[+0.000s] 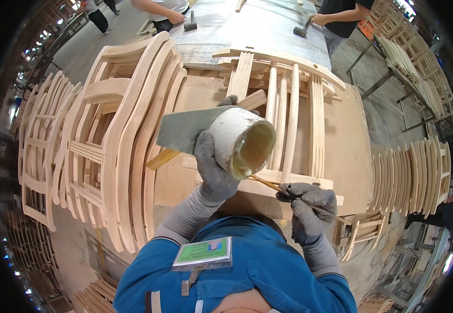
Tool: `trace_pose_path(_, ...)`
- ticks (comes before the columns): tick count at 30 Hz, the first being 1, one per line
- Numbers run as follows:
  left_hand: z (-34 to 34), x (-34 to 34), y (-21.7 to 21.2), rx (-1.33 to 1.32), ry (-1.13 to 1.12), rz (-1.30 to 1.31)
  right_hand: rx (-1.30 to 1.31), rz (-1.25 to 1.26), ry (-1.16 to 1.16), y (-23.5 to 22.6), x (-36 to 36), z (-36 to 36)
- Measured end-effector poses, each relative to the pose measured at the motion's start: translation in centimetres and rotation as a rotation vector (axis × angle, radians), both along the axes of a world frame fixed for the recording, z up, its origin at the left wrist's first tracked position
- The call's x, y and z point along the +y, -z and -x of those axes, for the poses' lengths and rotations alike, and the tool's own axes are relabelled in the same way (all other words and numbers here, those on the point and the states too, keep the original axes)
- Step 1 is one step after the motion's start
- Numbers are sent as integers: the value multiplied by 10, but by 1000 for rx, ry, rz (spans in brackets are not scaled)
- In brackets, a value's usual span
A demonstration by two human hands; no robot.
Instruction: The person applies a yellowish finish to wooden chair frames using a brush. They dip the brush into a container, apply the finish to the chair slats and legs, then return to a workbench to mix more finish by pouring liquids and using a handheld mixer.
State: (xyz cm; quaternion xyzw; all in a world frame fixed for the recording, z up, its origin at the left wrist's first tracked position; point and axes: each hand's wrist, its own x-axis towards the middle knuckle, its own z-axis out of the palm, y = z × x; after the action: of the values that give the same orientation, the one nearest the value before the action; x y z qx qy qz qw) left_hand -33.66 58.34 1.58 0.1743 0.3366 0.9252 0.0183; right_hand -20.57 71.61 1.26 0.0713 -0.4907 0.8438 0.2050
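Forearms (189, 213) angled inward | left hand (213, 168) gripping tilted white cup (227, 134) | right hand (311, 204) pinching thin stick (266, 182)

Pot (226, 136) in the centre of the frame looks chalky white and matt outside, kinda rough and crusty, while the pale glue-like stuff (257, 148) inside is properly glossy. Grey-green panel (184, 128) next to it is flat and dull, can't tell if it's metal or plastic. Left glove (212, 167) and right glove (312, 208) are grey cloth, matt and grubby; the thin stick (266, 182) looks like wood. Chair frames (127, 125) at left: pale wood, smooth, no shine. Blue shirt (294, 274) at the bottom is matt cloth, with a shiny plastic badge (203, 254). Tabletop (268, 31) up top is glossy.
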Motion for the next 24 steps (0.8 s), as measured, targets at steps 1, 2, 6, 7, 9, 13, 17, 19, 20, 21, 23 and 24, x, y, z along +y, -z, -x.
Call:
trace_pose_path(1, 5, -1, 4, 10, -43, 15, 7, 57, -5, 1, -2, 4)
trace_pose_path(2, 10, -1, 6, 20, -86, 31, 13, 114, -10, 2, -2, 9)
trace_pose_path(6, 21, -2, 9, -22, -94, -15, -83, -28, 104, -6, 16, 45)
trace_pose_path(7, 23, -4, 10, -19, -96, -13, -128, -46, 64, -12, 18, 53)
trace_pose_path(9, 26, -8, 12, -15, -102, -7, -155, -107, -54, -20, 18, 66)
trace_pose_path(13, 31, -13, 13, 3, -180, -28, -32, -268, -189, -16, 10, 77)
trace_pose_path(17, 30, -27, 10, -7, -196, -83, 229, -810, -265, -28, 5, 83)
trace_pose_path(19, 28, -34, 11, 6, -197, -109, 368, -1052, -314, -49, 4, 83)
trace_pose_path(20, 26, -38, 11, 13, -202, -118, 356, -991, -285, -49, 3, 81)
trace_pose_path(21, 23, -41, 11, 20, -206, -128, 344, -930, -256, -50, 3, 77)
trace_pose_path(23, 16, -45, 4, 16, -188, -163, 274, -867, -149, -58, -4, 69)
trace_pose_path(24, 12, -47, 1, 14, -178, -180, 220, -818, -109, -55, -12, 66)
